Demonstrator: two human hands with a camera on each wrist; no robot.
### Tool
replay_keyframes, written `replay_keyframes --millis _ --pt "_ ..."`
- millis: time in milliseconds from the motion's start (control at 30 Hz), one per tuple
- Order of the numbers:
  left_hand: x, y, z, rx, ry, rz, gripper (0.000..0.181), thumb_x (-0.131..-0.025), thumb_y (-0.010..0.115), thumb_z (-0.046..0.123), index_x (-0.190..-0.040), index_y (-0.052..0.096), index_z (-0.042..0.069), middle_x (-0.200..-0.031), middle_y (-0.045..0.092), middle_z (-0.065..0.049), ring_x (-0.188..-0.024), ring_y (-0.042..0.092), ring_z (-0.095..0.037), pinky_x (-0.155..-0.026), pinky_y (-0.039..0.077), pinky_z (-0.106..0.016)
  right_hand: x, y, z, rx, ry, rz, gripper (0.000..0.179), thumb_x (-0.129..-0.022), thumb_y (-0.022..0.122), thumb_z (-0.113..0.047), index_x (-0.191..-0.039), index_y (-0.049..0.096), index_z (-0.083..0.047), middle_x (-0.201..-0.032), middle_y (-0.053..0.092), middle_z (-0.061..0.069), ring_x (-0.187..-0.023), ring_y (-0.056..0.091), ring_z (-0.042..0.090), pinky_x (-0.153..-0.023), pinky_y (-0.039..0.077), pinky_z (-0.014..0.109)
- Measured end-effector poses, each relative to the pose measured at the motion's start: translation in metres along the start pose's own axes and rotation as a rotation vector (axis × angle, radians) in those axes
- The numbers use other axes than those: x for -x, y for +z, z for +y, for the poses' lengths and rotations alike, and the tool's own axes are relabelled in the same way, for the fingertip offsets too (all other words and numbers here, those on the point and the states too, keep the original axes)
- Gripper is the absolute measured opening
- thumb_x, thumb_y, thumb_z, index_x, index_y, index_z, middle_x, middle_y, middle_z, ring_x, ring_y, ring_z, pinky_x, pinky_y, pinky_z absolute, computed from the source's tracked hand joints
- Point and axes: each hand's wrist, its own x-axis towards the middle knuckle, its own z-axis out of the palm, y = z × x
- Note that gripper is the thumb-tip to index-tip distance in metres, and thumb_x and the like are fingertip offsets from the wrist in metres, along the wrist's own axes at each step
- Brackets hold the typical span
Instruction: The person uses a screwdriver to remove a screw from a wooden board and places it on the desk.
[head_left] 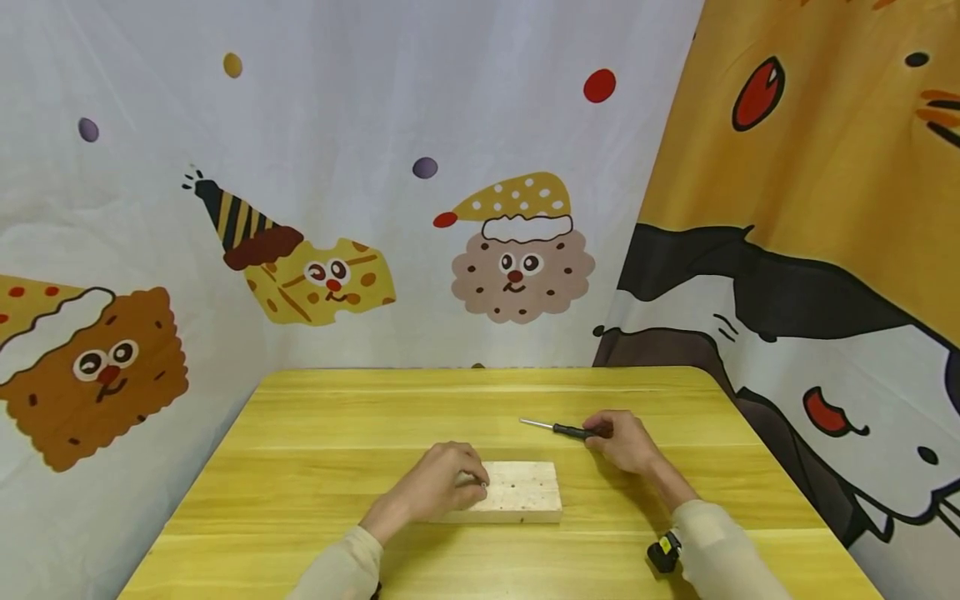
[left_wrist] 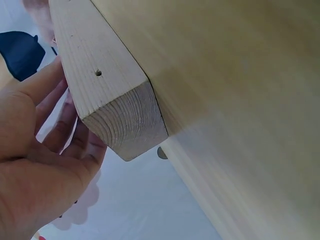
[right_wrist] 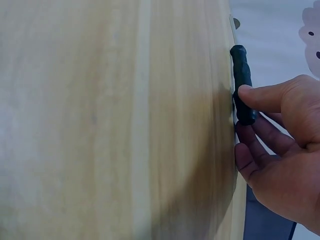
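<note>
A pale wooden block (head_left: 525, 487) with several small holes lies flat on the table. My left hand (head_left: 450, 479) is over the block's left part, thumb and fingertips pinching a small shiny metal piece (head_left: 483, 485), mostly hidden. In the left wrist view the left hand (left_wrist: 45, 150) shows beside the block (left_wrist: 100, 60), its end grain facing the camera. Farther back and right, a screwdriver (head_left: 573, 432) with a black handle and thin metal shaft points left. My right hand (head_left: 622, 442) pinches its handle; the right wrist view shows the thumb on the handle (right_wrist: 242, 70).
A black and yellow object (head_left: 664, 552), like a tape measure, sits beside the right sleeve. The wood-grain table (head_left: 300, 417) ends at a curtain (head_left: 375, 125) printed with cartoon figures behind and on the sides.
</note>
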Motion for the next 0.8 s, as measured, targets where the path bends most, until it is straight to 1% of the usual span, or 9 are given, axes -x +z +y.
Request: replay_keyframes --millis 100,200,267,467,633,800 --pt "-0.0002 0.0008 -0.0016 0.065 -0.028 -0.010 0.007 -0.102 0.086 0.011 -0.107 0.090 0.011 -0.110 0.083 -0.002 -0.106 0.078 -0.017 -0.096 0.069 -0.033 -0.0009 0.0010 -0.0015 0.003 -0.001 -0.015 0.021 -0.101 0.083 -0.006 -0.122 0.082 -0.005 -0.113 0.084 0.009 -0.102 0.076 0.020 -0.089 0.065 0.038" --pt "0.0003 0.0008 -0.0028 0.131 -0.062 -0.020 0.007 -0.102 0.085 0.010 -0.107 0.090 0.010 -0.111 0.082 -0.002 -0.105 0.078 -0.018 -0.096 0.069 -0.031 -0.0018 0.0014 -0.0024 0.007 0.001 -0.022 0.021 -0.101 0.084 -0.008 -0.123 0.082 -0.006 -0.113 0.084 0.008 -0.102 0.076 0.020 -0.089 0.065 0.038" --pt "0.0008 0.0012 -0.0033 0.151 -0.077 -0.020 0.006 -0.102 0.086 0.010 -0.106 0.089 0.011 -0.112 0.081 -0.002 -0.105 0.077 -0.018 -0.098 0.068 -0.030 -0.0022 0.0019 -0.0021 0.008 0.002 -0.023 0.022 -0.101 0.085 -0.008 -0.123 0.082 -0.005 -0.113 0.084 0.009 -0.102 0.076 0.020 -0.088 0.064 0.037" --pt "0.0015 0.0031 -0.0031 0.155 -0.077 -0.002 0.005 -0.101 0.086 0.009 -0.104 0.090 0.010 -0.112 0.082 -0.003 -0.106 0.077 -0.018 -0.100 0.068 -0.032 -0.0022 0.0033 -0.0021 -0.001 0.007 -0.016 0.028 -0.100 0.087 -0.010 -0.126 0.080 -0.004 -0.114 0.084 0.009 -0.102 0.077 0.021 -0.089 0.064 0.039" --pt "0.0013 0.0022 -0.0005 0.157 -0.092 0.000 0.006 -0.102 0.085 0.008 -0.104 0.089 0.010 -0.112 0.081 -0.004 -0.106 0.077 -0.018 -0.098 0.068 -0.028 -0.0008 0.0039 -0.0012 -0.002 0.008 -0.013 0.034 -0.100 0.088 -0.014 -0.130 0.078 -0.003 -0.115 0.083 0.009 -0.102 0.076 0.020 -0.088 0.064 0.039" --pt "0.0025 0.0014 0.0050 0.148 -0.120 0.025 0.007 -0.098 0.087 0.005 -0.100 0.089 0.012 -0.108 0.081 -0.004 -0.100 0.077 -0.019 -0.093 0.070 -0.033 -0.0006 0.0041 -0.0007 -0.005 -0.008 -0.010 0.036 -0.100 0.088 -0.016 -0.132 0.078 -0.002 -0.115 0.082 0.011 -0.101 0.075 0.020 -0.086 0.063 0.035"
